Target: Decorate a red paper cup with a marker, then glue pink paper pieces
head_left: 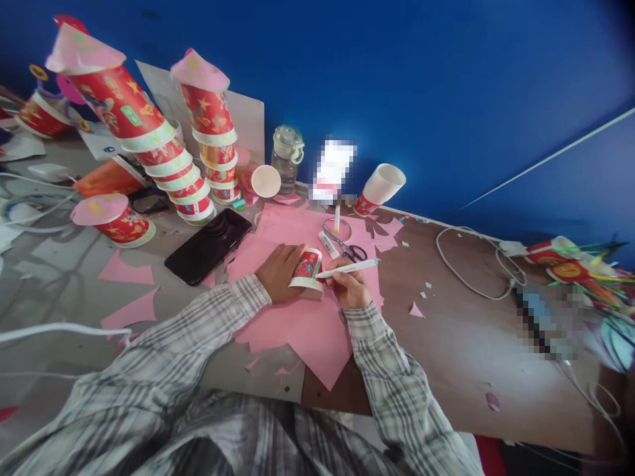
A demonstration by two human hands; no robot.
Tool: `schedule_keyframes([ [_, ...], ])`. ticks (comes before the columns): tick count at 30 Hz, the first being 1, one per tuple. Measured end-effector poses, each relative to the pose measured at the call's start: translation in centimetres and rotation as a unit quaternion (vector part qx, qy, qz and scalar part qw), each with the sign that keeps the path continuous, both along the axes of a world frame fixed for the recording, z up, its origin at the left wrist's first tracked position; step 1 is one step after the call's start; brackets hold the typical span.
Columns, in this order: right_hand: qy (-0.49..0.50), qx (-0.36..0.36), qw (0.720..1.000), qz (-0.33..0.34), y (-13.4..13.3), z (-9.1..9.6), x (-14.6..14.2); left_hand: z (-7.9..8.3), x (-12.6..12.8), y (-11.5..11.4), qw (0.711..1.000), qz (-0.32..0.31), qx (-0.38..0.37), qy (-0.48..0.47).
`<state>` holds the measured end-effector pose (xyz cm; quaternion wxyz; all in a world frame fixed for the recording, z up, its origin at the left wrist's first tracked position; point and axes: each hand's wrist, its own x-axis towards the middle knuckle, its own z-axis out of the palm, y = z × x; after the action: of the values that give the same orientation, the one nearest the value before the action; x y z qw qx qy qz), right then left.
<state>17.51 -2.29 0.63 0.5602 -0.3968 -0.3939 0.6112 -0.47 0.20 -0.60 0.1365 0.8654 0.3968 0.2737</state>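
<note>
My left hand (278,271) is closed round a red printed paper cup (308,268) that stands upside down on a sheet of pink paper (307,327). My right hand (348,285) pinches a white pen (353,268), its tip touching the paper at the cup's rim. Both arms wear plaid sleeves. Scissors (347,246) and a small glue stick (328,244) lie just beyond the cup on the pink paper.
A black phone (208,245) lies left of the hands. Stacks of red cups (149,135) with pink lids stand at the back left, with a glass bottle (286,157) and a tipped cup (381,188) by the blue wall. A white cable (464,274) and craft pieces (580,264) sit right.
</note>
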Motion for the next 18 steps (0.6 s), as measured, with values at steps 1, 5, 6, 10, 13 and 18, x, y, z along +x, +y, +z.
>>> schedule_keyframes([
  [1,0.003,0.003,1.000,-0.003,0.02,-0.05,-0.01,-0.04,0.01,0.02,1.000,-0.001,0.000,0.002],
  [5,0.019,-0.005,0.999,-0.048,0.04,-0.04,-0.13,-0.19,-0.01,0.02,1.000,0.002,0.009,0.010],
  [6,0.021,-0.008,0.999,-0.036,0.03,0.02,-0.14,-0.21,-0.02,0.01,1.000,0.003,0.010,0.011],
  [10,0.017,-0.008,1.000,-0.009,0.04,0.24,-0.12,-0.17,0.01,-0.02,1.000,0.003,0.010,0.017],
  [13,0.015,-0.003,0.998,-0.061,0.09,0.20,-0.15,-0.12,0.06,-0.05,1.000,0.005,0.015,0.016],
  [18,0.019,-0.007,0.999,-0.025,0.16,-0.02,-0.27,-0.11,0.08,-0.14,1.000,0.006,0.012,0.009],
])
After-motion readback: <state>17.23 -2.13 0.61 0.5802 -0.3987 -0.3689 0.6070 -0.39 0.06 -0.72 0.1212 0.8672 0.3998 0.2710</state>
